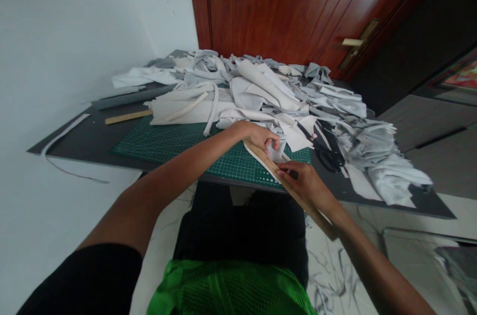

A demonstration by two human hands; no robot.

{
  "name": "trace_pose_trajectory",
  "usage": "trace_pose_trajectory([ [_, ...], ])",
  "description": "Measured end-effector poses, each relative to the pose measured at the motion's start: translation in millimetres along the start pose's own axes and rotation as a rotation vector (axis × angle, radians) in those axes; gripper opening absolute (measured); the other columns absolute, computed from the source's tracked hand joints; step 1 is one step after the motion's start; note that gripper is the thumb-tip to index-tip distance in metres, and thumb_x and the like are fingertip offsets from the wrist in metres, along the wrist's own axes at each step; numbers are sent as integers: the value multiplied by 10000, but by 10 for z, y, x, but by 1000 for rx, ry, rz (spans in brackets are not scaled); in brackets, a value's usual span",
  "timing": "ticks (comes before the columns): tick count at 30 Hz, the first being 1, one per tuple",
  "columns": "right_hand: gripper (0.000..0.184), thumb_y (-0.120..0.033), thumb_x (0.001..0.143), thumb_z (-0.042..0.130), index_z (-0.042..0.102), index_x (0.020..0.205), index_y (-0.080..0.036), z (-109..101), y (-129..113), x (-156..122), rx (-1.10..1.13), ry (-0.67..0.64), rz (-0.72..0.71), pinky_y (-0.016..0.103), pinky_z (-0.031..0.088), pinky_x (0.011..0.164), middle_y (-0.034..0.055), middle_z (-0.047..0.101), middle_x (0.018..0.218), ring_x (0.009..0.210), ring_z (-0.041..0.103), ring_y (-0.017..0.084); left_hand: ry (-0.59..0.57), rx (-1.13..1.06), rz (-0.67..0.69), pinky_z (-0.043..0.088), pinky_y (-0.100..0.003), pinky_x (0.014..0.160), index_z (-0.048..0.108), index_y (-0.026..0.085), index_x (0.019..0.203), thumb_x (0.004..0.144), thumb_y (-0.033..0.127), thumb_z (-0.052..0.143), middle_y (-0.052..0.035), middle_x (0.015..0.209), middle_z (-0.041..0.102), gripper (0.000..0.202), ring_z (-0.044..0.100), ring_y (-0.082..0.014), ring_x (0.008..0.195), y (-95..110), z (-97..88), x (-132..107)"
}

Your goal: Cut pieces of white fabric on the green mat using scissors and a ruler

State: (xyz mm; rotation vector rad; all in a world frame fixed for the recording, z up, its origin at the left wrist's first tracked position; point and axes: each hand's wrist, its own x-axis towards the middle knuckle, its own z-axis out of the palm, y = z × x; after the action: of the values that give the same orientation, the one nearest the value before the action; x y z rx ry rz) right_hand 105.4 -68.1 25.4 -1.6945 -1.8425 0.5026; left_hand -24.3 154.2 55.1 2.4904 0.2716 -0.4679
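A wooden ruler [316, 218] lies slantwise across the front edge of the green cutting mat [179, 141], its near end sticking out past the table. Under and beside it is a piece of off-white fabric [276, 152], with a pale strip showing along the ruler's near side. My left hand [262, 137] is at the ruler's far end, fingers curled in on the fabric. Lower down, my right hand [301, 180] pinches the ruler near its middle; its fingertips also touch the fabric edge. The fingers partly hide what lies between them.
Black-handled scissors [328, 156] lie right of the mat. Heaped white and grey fabric scraps [261, 84] cover the back of the dark table [70, 138]. Another wooden strip [128, 117] lies at left. A wooden door [276, 7] stands behind; thin scraps [335, 280] litter the floor.
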Motion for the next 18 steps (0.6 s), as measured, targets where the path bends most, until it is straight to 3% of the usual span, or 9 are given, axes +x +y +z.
trace_pose_trajectory([
  [10, 316, -366, 948, 566, 814, 1042, -193, -41, 102, -189, 2, -13, -49, 337, 592, 762, 98, 813, 963, 808, 760, 245, -18, -22, 0, 426, -301, 768, 697, 252, 1149, 655, 303, 738, -11, 994, 650, 498, 565, -207, 889, 5, -72, 77],
  [14, 318, -352, 956, 563, 815, 1073, -197, -43, 50, -51, 3, -54, -71, 330, 576, 774, 93, 814, 974, 819, 752, 243, -46, -5, 18, 438, -304, 805, 682, 278, 1166, 662, 336, 738, 3, 1046, 652, 510, 577, -201, 903, -12, -79, 119],
  [18, 322, -335, 962, 550, 820, 1061, -189, -42, 18, 156, 27, -174, -62, 322, 562, 738, 81, 821, 966, 789, 740, 240, -14, 40, -14, 433, -291, 778, 660, 266, 1148, 703, 331, 716, 13, 947, 644, 453, 565, -186, 857, 0, -60, 124],
])
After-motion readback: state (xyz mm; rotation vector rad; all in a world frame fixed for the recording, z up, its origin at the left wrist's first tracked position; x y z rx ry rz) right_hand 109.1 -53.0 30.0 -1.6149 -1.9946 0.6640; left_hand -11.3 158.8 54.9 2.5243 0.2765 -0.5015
